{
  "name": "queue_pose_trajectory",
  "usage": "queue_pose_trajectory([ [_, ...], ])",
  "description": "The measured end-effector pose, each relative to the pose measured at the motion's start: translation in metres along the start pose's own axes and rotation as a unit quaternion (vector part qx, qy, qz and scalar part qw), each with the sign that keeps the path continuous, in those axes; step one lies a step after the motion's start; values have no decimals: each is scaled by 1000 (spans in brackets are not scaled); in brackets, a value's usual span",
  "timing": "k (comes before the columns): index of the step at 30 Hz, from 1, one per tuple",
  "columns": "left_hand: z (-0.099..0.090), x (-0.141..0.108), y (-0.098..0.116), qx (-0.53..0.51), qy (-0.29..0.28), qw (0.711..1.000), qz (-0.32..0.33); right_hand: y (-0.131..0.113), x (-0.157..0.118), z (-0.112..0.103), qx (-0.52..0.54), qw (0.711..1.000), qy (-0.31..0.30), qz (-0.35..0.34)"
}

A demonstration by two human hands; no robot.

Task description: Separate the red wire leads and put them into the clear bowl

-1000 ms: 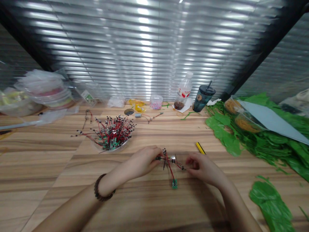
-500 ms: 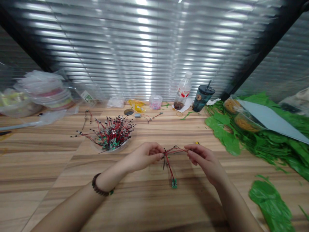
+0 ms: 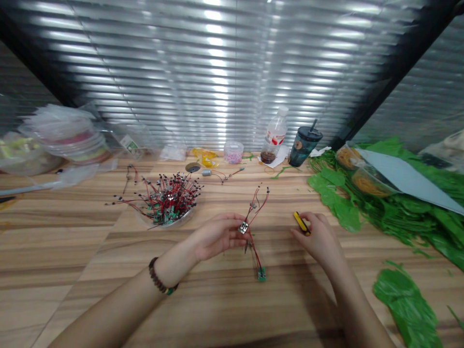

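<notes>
My left hand (image 3: pixel 222 237) is closed at the fingertips on a small circuit board (image 3: pixel 243 227) with red and black wires. Its wires rise up and to the right, ending in small dark tips. Just below, a second wired board (image 3: pixel 261 274), green, lies on the table with its wires running up toward my left fingers. To the right, my right hand (image 3: pixel 319 237) has its thumb and fingers around a small yellow-and-black tool (image 3: pixel 301 223), whose exact kind I cannot make out.
A clear bowl (image 3: pixel 177 223) heaped with wired boards stands to the left. A small motor with wires (image 3: pixel 206 172), a plastic bottle (image 3: pixel 274 137) and a dark tumbler (image 3: pixel 304 147) are at the back. Green plastic sheets (image 3: pixel 402 217) cover the right side.
My right hand has let go of the wires, moved slightly right and taken hold of the yellow-and-black tool. The board in my left hand now faces up, its wires pointing away.
</notes>
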State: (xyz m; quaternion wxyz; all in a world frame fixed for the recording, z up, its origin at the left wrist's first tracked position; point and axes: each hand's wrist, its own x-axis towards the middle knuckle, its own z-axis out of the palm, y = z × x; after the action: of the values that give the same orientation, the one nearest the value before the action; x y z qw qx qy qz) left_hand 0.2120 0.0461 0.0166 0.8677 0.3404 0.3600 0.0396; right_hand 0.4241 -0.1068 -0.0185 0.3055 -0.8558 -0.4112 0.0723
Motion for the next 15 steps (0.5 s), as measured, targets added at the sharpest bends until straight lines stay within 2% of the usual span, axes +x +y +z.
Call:
queue_pose_trajectory([
  [2, -1, 6, -5, -2, 36, 999, 28, 17, 6, -2, -54, 997, -48, 35],
  [4, -3, 14, -9, -7, 67, 996, 58, 27, 9, 0, -53, 994, -78, 48],
  [7, -8, 23, -14, -21, 99, 990, 94, 27, 11, 7, -28, 997, -70, 27],
  [12, -18, 29, -15, -53, 119, 983, 127, -3, 5, 10, 45, 998, -43, -30],
  [14, -20, 31, -14, -70, 126, 979, 141, -21, 2, 9, 140, 989, -23, -28],
  [15, -20, 32, -14, -79, 128, 977, 150, -32, 2, 9, 226, 974, -11, -18],
])
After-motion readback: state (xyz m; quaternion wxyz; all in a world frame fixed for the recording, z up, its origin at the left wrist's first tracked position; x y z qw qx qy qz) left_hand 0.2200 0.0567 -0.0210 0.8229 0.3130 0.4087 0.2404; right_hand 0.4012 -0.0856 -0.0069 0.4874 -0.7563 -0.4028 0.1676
